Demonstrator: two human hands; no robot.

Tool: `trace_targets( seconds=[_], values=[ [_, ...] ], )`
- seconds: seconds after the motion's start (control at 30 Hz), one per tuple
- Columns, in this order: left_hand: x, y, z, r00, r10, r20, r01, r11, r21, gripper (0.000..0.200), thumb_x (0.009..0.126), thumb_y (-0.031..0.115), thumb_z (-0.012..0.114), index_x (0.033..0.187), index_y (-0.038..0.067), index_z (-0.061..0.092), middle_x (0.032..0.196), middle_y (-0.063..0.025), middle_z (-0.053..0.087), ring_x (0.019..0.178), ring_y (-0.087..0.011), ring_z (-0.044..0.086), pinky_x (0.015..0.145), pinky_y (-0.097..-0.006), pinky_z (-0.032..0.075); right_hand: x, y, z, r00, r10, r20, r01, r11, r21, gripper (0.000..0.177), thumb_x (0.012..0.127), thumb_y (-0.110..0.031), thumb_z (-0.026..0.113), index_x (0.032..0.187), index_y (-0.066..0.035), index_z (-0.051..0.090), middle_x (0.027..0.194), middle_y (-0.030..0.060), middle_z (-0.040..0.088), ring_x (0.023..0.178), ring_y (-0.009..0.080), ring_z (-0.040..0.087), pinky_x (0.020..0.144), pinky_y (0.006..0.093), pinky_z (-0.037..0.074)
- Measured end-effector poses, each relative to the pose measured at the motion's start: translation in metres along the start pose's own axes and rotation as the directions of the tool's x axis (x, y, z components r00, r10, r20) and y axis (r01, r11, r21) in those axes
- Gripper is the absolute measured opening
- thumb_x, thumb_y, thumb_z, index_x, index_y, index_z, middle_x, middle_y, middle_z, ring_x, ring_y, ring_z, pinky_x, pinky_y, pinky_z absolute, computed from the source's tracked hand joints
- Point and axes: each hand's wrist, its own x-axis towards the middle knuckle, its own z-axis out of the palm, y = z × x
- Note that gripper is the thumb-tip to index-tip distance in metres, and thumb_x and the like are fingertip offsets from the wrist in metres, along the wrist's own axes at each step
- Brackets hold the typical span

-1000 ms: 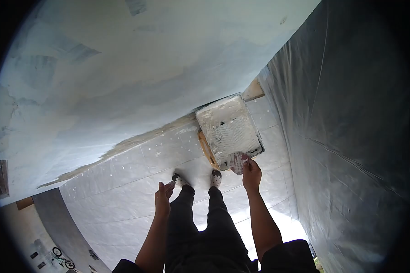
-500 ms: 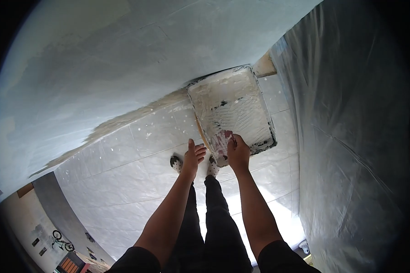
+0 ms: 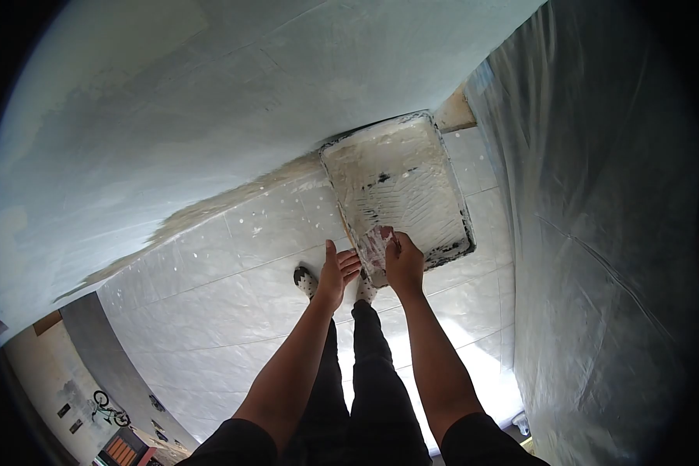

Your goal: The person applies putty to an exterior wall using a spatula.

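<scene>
My right hand point(image 3: 404, 264) is closed on one edge of a reddish flat piece point(image 3: 379, 245) smeared with white paint; its exact kind I cannot make out. The piece is over the near left corner of a paint tray point(image 3: 396, 186). Dried white paint coats the tray, which has a ribbed slope and dark smudges along its rim. Just left of that corner is my left hand point(image 3: 339, 273), open, with the thumb up and the fingers stretched toward the piece. It appears to hold nothing.
A partly painted wall point(image 3: 210, 101) rises ahead and to the left. Clear plastic sheeting point(image 3: 598, 233) hangs on the right. The tiled floor point(image 3: 202, 287) carries white paint spots. A small bicycle point(image 3: 110, 408) is at the lower left. My feet stand near the tray.
My left hand has moved slightly right, closer to the reddish piece and the tray's edge. My right hand keeps its hold and has shifted only a little.
</scene>
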Motion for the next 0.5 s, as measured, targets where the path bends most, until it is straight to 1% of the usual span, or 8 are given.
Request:
trace_targets(
  seconds=[0.07, 0.27, 0.33, 0.37, 0.43, 0.47, 0.5],
  values=[
    [-0.001, 0.001, 0.001, 1.0, 0.004, 0.002, -0.004, 1.0, -0.001, 0.111, 0.089, 0.084, 0.021, 0.141, -0.011, 0.041, 0.14, -0.0257, 0.049, 0.13, -0.0331, 0.048, 0.114, -0.0443, 0.033, 0.001, -0.001, 0.0, 1.0, 0.012, 0.006, -0.012, 1.0, 0.007, 0.021, 0.093, -0.013, 0.055, 0.107, 0.0, 0.065, 0.089, 0.0206, 0.07, 0.083, 0.0368, 0.07, 0.073, 0.0407, 0.053],
    [0.0, 0.002, 0.003, 1.0, 0.005, -0.016, -0.005, 1.0, -0.007, 0.113, 0.088, 0.085, 0.022, 0.141, -0.014, 0.039, 0.141, -0.027, 0.047, 0.13, -0.0342, 0.048, 0.114, -0.044, 0.034, 0.005, 0.0, 0.002, 0.999, 0.036, 0.008, -0.036, 0.998, -0.045, 0.022, 0.093, -0.014, 0.055, 0.108, -0.001, 0.066, 0.089, 0.0196, 0.071, 0.081, 0.0352, 0.07, 0.074, 0.0401, 0.053],
    [0.0, 0.002, 0.001, 1.0, 0.001, -0.018, -0.002, 1.0, -0.012, 0.113, 0.088, 0.085, 0.022, 0.141, -0.014, 0.039, 0.141, -0.0274, 0.047, 0.13, -0.0343, 0.048, 0.113, -0.0442, 0.034, 0.006, 0.002, -0.001, 0.998, 0.068, 0.011, -0.068, 0.997, 0.022, 0.021, 0.093, -0.014, 0.056, 0.107, 0.0, 0.066, 0.085, 0.0175, 0.071, 0.076, 0.0302, 0.069, 0.072, 0.0382, 0.052],
    [0.001, 0.002, -0.001, 1.0, -0.004, -0.021, 0.004, 1.0, -0.017, 0.114, 0.087, 0.086, 0.023, 0.142, -0.013, 0.039, 0.142, -0.0277, 0.047, 0.131, -0.0347, 0.048, 0.114, -0.0436, 0.034, 0.007, 0.003, -0.003, 0.998, 0.069, 0.012, -0.069, 0.997, 0.021, 0.021, 0.093, -0.014, 0.056, 0.107, 0.0, 0.066, 0.085, 0.0175, 0.071, 0.076, 0.0302, 0.069, 0.072, 0.0382, 0.052],
    [0.001, 0.003, -0.002, 1.0, -0.009, -0.024, 0.008, 1.0, -0.023, 0.115, 0.086, 0.087, 0.023, 0.143, -0.012, 0.038, 0.142, -0.028, 0.047, 0.132, -0.0352, 0.048, 0.114, -0.043, 0.034, 0.011, 0.006, -0.01, 0.994, 0.109, 0.032, -0.111, 0.992, 0.061, 0.021, 0.093, -0.013, 0.057, 0.106, 0.001, 0.066, 0.081, 0.0148, 0.07, 0.072, 0.024, 0.067, 0.07, 0.0362, 0.051],
    [0.001, 0.003, -0.002, 1.0, -0.003, -0.005, 0.003, 1.0, -0.012, 0.114, 0.088, 0.085, 0.022, 0.142, -0.013, 0.038, 0.141, -0.0282, 0.047, 0.131, -0.0349, 0.048, 0.114, -0.0437, 0.034, 0.011, 0.008, -0.015, 0.981, 0.171, 0.088, -0.176, 0.983, 0.048, 0.024, 0.092, -0.014, 0.055, 0.107, 0.0, 0.066, 0.092, 0.0195, 0.071, 0.087, 0.0345, 0.07, 0.078, 0.0404, 0.053],
    [0.0, 0.003, -0.002, 1.0, 0.0, 0.012, 0.0, 1.0, -0.002, 0.113, 0.089, 0.084, 0.021, 0.141, -0.014, 0.038, 0.141, -0.0283, 0.047, 0.131, -0.0347, 0.048, 0.114, -0.0443, 0.034, 0.01, 0.006, -0.018, 0.981, 0.172, 0.09, -0.176, 0.983, 0.047, 0.024, 0.092, -0.014, 0.055, 0.107, 0.0, 0.066, 0.092, 0.0195, 0.071, 0.087, 0.0345, 0.07, 0.078, 0.0404, 0.053]
  ],
)
